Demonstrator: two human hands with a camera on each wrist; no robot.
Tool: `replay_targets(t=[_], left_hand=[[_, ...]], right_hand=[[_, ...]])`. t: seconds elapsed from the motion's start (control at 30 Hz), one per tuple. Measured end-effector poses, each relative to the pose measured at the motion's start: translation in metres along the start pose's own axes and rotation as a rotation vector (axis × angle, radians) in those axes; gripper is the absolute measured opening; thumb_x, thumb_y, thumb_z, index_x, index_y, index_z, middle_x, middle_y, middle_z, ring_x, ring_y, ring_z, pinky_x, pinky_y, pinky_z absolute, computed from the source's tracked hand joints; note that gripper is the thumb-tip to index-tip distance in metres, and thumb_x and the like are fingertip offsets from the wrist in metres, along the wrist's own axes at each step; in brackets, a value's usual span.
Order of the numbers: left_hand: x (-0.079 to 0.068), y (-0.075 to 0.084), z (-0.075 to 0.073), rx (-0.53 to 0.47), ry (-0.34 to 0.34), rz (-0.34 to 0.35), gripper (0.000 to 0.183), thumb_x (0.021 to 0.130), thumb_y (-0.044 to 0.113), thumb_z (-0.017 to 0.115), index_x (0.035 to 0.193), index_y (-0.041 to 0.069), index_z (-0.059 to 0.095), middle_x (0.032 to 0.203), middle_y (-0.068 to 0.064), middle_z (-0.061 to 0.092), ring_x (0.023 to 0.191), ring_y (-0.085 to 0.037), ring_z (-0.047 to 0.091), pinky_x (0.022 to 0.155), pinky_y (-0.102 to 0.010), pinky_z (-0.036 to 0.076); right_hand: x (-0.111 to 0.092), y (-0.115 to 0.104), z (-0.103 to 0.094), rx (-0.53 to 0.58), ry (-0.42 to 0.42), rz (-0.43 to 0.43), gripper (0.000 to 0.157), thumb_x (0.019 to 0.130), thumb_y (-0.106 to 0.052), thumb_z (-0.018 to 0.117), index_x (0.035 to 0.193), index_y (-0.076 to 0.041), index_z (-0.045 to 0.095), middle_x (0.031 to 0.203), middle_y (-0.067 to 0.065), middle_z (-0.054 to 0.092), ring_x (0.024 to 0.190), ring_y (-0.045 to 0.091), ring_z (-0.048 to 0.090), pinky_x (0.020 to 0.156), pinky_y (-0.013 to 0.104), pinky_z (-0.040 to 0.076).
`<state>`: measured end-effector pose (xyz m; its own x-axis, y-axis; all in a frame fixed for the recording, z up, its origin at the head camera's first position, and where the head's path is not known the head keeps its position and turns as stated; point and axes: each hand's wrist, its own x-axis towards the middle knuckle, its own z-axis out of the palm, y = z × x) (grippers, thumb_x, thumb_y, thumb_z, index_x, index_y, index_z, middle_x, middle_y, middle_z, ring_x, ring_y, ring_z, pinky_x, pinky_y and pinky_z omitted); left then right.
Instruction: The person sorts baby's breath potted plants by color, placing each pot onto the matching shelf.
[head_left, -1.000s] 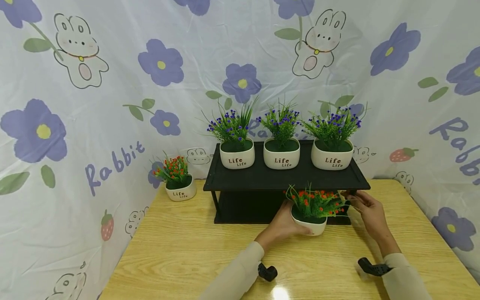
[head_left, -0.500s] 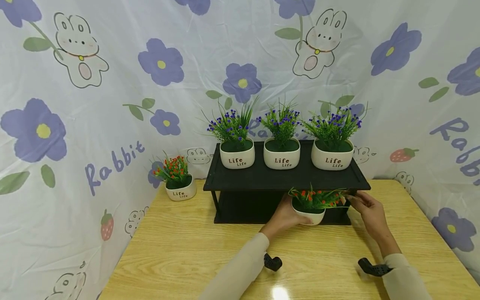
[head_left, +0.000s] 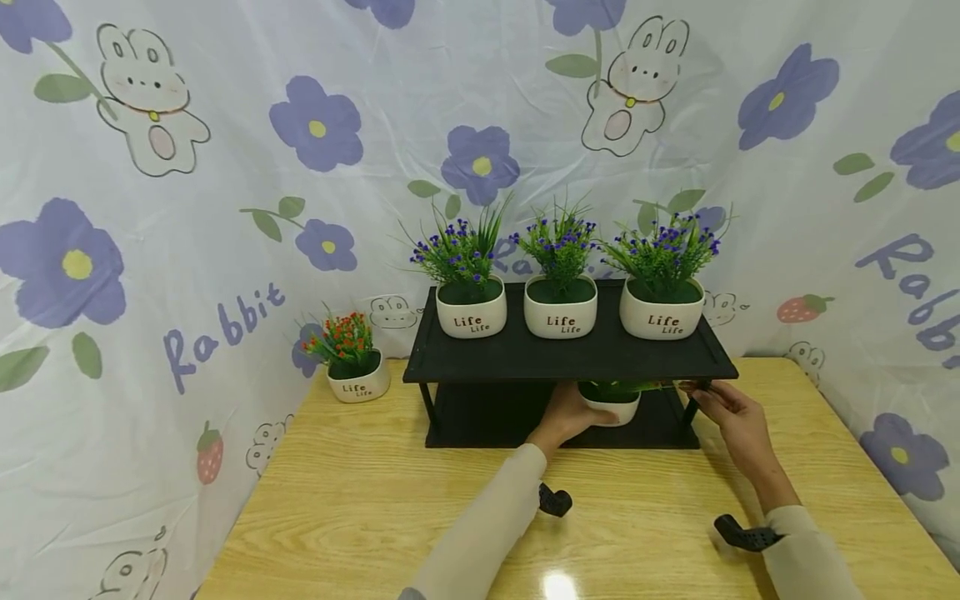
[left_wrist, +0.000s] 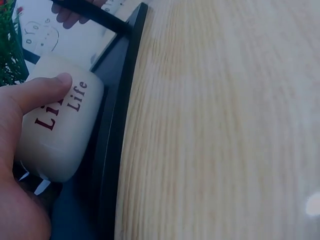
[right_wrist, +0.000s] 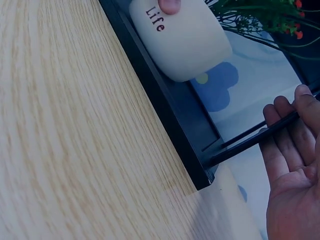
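My left hand [head_left: 564,415] grips a white flowerpot [head_left: 621,410] by its side, thumb across the front lettering in the left wrist view. The pot is in the lower tier of a black two-tier shelf [head_left: 555,360], right of its middle. Most of its red-flowered plant [right_wrist: 280,22] is hidden under the upper board in the head view. At the shelf's right front corner, my right hand [head_left: 744,429] holds the thin black post [right_wrist: 240,147], with the thumb over it and the fingers behind.
Three white pots of purple flowers, left [head_left: 471,312], middle [head_left: 561,312] and right [head_left: 662,312], stand on the upper board. Another red-flowered pot [head_left: 358,382] sits on the wooden table [head_left: 337,500] left of the shelf. A patterned cloth [head_left: 225,208] hangs behind.
My left hand has moved the pot back and inward, from in front of the shelf to inside its lower tier. The right hand has stayed at the post.
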<state>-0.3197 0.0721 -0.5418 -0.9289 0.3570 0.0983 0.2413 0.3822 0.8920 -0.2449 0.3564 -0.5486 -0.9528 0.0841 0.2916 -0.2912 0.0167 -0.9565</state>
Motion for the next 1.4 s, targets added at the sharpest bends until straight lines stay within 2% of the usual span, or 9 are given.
replay_targets(t=[0.13,0.27,0.37,0.53,0.73,0.87,1.07,1.2,1.4], left_hand=[[0.006,-0.001,0.000,-0.016,0.019,-0.043,0.100,0.078,0.020,0.097,0.162,0.020,0.042,0.159,-0.005,0.053,0.147,-0.027,0.053,0.124,-0.045,0.046],[0.009,0.004,-0.001,-0.102,0.030,-0.083,0.100,0.079,0.017,0.096,0.163,0.019,0.040,0.162,-0.009,0.049,0.149,-0.031,0.050,0.124,-0.049,0.045],[0.009,0.010,-0.002,-0.127,0.030,-0.116,0.098,0.081,0.020,0.095,0.162,0.018,0.041,0.161,-0.010,0.048,0.149,-0.033,0.049,0.124,-0.051,0.045],[0.013,0.017,0.001,-0.120,0.019,-0.152,0.093,0.082,0.023,0.093,0.161,0.018,0.044,0.162,-0.008,0.049,0.149,-0.032,0.050,0.125,-0.050,0.044],[0.016,0.022,0.009,-0.099,0.029,-0.186,0.094,0.082,0.026,0.093,0.161,0.017,0.044,0.164,-0.008,0.048,0.150,-0.032,0.048,0.125,-0.050,0.043],[0.016,0.026,0.012,-0.103,0.035,-0.182,0.094,0.083,0.023,0.092,0.162,0.015,0.041,0.166,-0.010,0.044,0.152,-0.033,0.046,0.126,-0.049,0.042],[0.016,0.026,0.014,-0.150,0.036,-0.167,0.088,0.084,0.018,0.090,0.159,0.014,0.046,0.161,-0.011,0.049,0.146,-0.034,0.051,0.124,-0.050,0.044],[0.017,0.023,0.015,-0.165,0.028,-0.188,0.087,0.085,0.017,0.089,0.160,0.014,0.045,0.161,-0.011,0.049,0.145,-0.035,0.052,0.124,-0.051,0.045],[0.020,0.020,0.013,-0.120,0.021,-0.157,0.086,0.087,0.017,0.089,0.160,0.013,0.045,0.161,-0.011,0.050,0.147,-0.034,0.051,0.125,-0.050,0.044]], right_hand=[[-0.001,-0.001,0.000,-0.044,0.008,0.014,0.039,0.109,-0.018,0.063,0.145,-0.004,0.063,0.122,-0.016,0.078,0.117,-0.006,0.069,0.101,0.010,0.054],[0.000,-0.002,-0.001,-0.084,0.010,0.023,0.041,0.109,-0.022,0.063,0.146,-0.004,0.063,0.124,-0.017,0.077,0.119,-0.007,0.068,0.101,0.008,0.053],[0.002,0.000,-0.001,-0.067,0.001,0.014,0.041,0.109,-0.021,0.063,0.147,-0.004,0.062,0.126,-0.014,0.077,0.120,-0.006,0.068,0.102,0.010,0.053],[0.002,0.001,-0.002,-0.029,-0.010,-0.011,0.042,0.110,-0.017,0.062,0.148,-0.001,0.060,0.130,-0.007,0.077,0.121,-0.003,0.069,0.104,0.014,0.053],[0.003,0.001,-0.001,-0.033,0.004,-0.003,0.042,0.110,-0.018,0.061,0.148,0.000,0.060,0.129,-0.010,0.077,0.121,-0.003,0.069,0.105,0.015,0.054],[0.002,0.002,-0.002,-0.013,-0.006,-0.006,0.041,0.110,-0.016,0.061,0.147,0.000,0.061,0.128,-0.011,0.077,0.122,-0.003,0.069,0.105,0.014,0.053],[0.002,0.003,-0.002,0.013,-0.009,-0.027,0.038,0.110,-0.013,0.060,0.146,-0.001,0.062,0.126,-0.011,0.078,0.121,-0.004,0.069,0.104,0.014,0.054],[0.002,0.004,-0.002,0.005,-0.002,-0.025,0.038,0.110,-0.013,0.061,0.146,0.000,0.062,0.126,-0.010,0.078,0.121,-0.003,0.069,0.105,0.014,0.054],[0.002,0.004,-0.001,-0.001,0.003,-0.019,0.037,0.109,-0.014,0.062,0.144,0.000,0.063,0.125,-0.012,0.078,0.120,-0.004,0.069,0.104,0.013,0.054]])
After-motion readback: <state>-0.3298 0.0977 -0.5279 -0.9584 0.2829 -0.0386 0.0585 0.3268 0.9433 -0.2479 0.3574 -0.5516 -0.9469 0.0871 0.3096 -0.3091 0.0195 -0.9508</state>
